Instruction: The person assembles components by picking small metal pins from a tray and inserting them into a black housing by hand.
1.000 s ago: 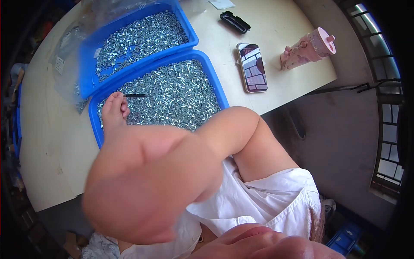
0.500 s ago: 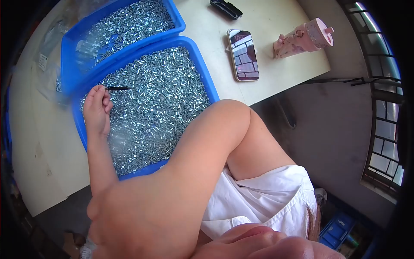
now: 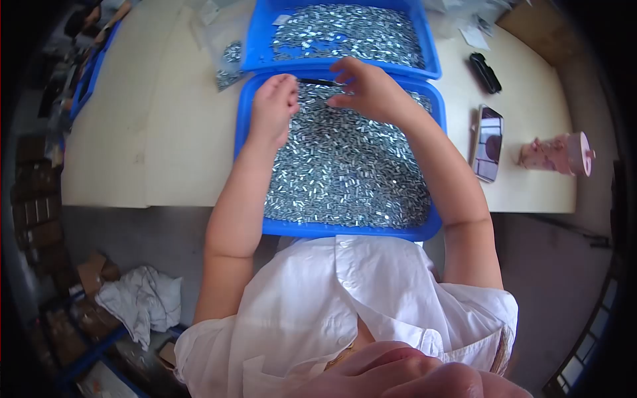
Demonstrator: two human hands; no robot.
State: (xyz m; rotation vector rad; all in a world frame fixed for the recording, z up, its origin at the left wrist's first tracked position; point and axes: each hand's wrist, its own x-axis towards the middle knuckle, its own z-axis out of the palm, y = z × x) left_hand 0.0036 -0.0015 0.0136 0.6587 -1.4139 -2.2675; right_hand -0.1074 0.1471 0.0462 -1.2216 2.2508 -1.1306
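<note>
The left grip [image 3: 273, 106] is holding a black rod [image 3: 316, 82]; the right grip [image 3: 369, 93], fingers parted, is perhaps touching its tip.

No legible text from where I stand. Small white slip [image 3: 281, 20] in the far rectangular blue plastic tray [image 3: 430, 52]: too small to read. Pink lidded cylindrical tumbler [image 3: 547, 154], patterned side: no wording made out. Dark-screened pale-edged phone [image 3: 489, 142] on the pale flat-topped desk [image 3: 531, 189]: no digits decipherable.
</note>
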